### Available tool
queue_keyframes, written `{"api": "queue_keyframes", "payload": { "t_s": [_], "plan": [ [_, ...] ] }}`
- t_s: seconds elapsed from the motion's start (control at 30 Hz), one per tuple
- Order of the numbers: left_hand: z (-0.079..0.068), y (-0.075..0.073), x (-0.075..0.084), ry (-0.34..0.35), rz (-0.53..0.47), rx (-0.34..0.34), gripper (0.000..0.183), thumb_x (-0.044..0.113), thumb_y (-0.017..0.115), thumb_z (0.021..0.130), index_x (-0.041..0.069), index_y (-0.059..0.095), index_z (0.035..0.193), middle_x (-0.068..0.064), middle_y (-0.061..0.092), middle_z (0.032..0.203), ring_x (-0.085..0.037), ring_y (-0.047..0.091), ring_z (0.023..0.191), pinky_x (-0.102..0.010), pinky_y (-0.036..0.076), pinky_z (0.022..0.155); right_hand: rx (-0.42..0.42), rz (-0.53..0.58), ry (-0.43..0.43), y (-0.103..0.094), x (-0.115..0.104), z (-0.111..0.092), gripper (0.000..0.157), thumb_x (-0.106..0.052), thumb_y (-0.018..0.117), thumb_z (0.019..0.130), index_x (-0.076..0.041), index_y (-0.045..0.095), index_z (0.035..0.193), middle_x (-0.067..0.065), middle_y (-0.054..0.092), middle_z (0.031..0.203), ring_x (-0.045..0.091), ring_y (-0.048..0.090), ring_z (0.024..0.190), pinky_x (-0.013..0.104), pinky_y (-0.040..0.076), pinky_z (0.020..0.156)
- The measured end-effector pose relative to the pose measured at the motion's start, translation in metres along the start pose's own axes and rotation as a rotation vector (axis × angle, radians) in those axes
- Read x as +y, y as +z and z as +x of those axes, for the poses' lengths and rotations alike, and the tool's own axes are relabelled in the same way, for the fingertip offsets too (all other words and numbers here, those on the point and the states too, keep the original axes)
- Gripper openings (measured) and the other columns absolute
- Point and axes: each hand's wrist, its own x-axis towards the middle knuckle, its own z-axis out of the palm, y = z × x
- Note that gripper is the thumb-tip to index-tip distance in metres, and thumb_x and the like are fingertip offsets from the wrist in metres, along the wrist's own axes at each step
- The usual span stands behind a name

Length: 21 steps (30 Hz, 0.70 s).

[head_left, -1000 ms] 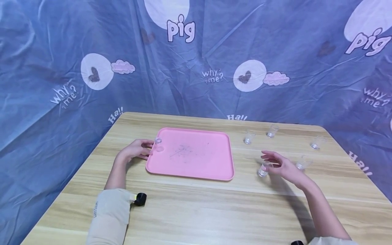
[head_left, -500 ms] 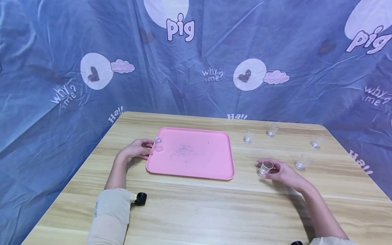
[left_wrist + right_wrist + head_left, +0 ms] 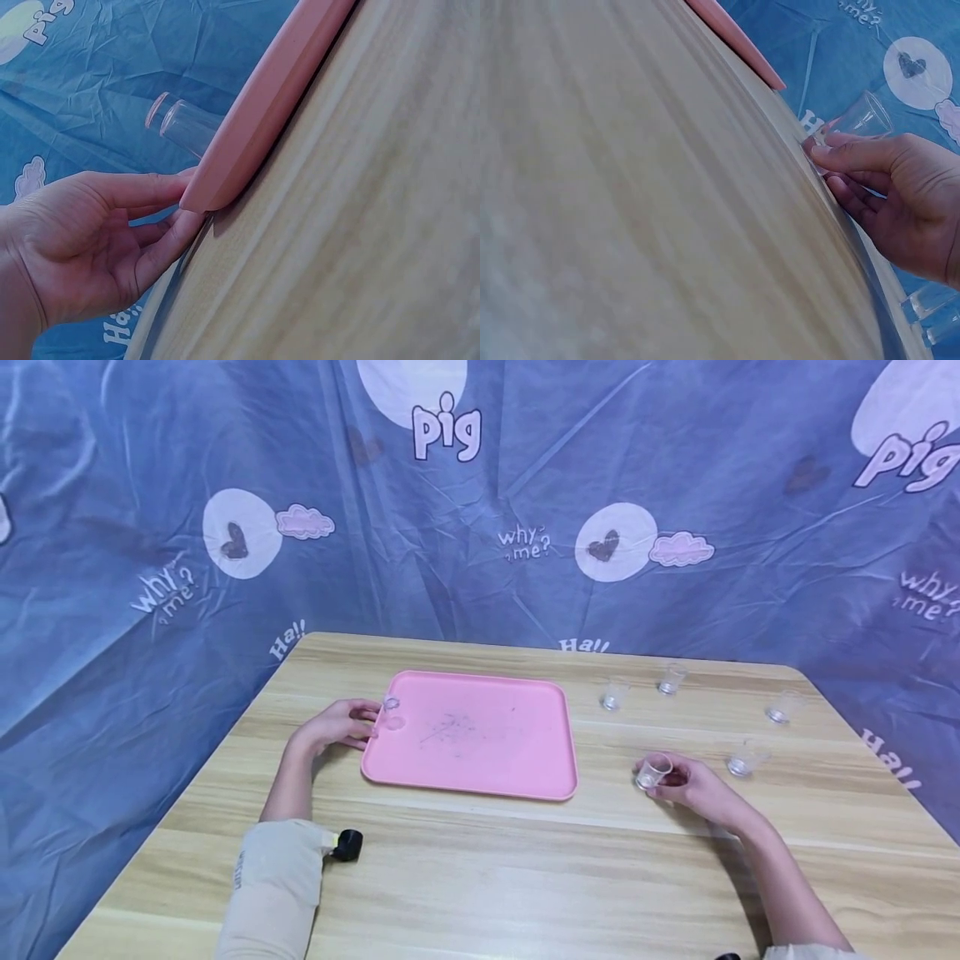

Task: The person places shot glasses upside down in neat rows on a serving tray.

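Observation:
My left hand [image 3: 337, 727] grips the left rim of a pink tray [image 3: 510, 752], which lies flat on the wooden table. In the left wrist view the thumb lies at the rim and other fingers reach under the tray's edge [image 3: 255, 112]. A small clear shot glass [image 3: 191, 127] stands on the tray close to that hand. To the right of the tray, my right hand [image 3: 697, 789] pinches another clear shot glass [image 3: 652, 770] between thumb and fingers. The right wrist view shows this glass [image 3: 861, 118] slightly tilted, the thumb low near its base and right by the tabletop.
Several more clear shot glasses stand on the table's right side, among them a near one [image 3: 742, 762], a far right one [image 3: 780, 708] and a back one [image 3: 670, 680]. A blue printed curtain [image 3: 450, 585] hangs behind the wooden table [image 3: 480, 877].
My right hand has come down around the shot glass and its fingers have closed on it; the glass now leans slightly. The left hand and the tray have stayed in place.

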Motion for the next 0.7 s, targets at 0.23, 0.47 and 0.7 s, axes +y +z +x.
{"api": "queue_keyframes", "payload": {
  "t_s": [0.23,0.47,0.7],
  "plan": [
    [0.001,0.0,-0.004,-0.011,-0.008,0.009,0.049,-0.003,0.049,0.076,-0.002,0.031,0.122,-0.02,0.039,0.11,-0.02,0.053,0.079,-0.034,0.047,0.068,0.02,-0.019,0.042,0.002,-0.005,0.002,0.035,-0.008,0.063,0.07,0.001,0.052,0.102,0.011,0.056,0.093,0.018,0.053,0.079,0.022,0.046,0.066],
    [0.0,0.0,-0.003,0.002,-0.006,0.012,0.05,-0.004,0.049,0.075,-0.002,0.031,0.122,-0.02,0.038,0.111,-0.021,0.052,0.08,-0.034,0.047,0.068,0.008,-0.016,0.082,0.002,-0.02,0.012,0.036,-0.008,0.061,0.071,0.003,0.049,0.103,0.013,0.056,0.09,0.025,0.053,0.082,0.024,0.047,0.067],
    [0.001,0.0,-0.002,0.009,-0.014,0.0,0.052,-0.005,0.05,0.075,-0.004,0.029,0.122,-0.022,0.037,0.112,-0.021,0.052,0.08,-0.034,0.047,0.069,-0.007,-0.051,0.061,0.002,-0.036,0.029,0.035,-0.01,0.06,0.072,0.003,0.049,0.103,0.011,0.056,0.088,0.027,0.051,0.084,0.024,0.047,0.067]
  ]
}}
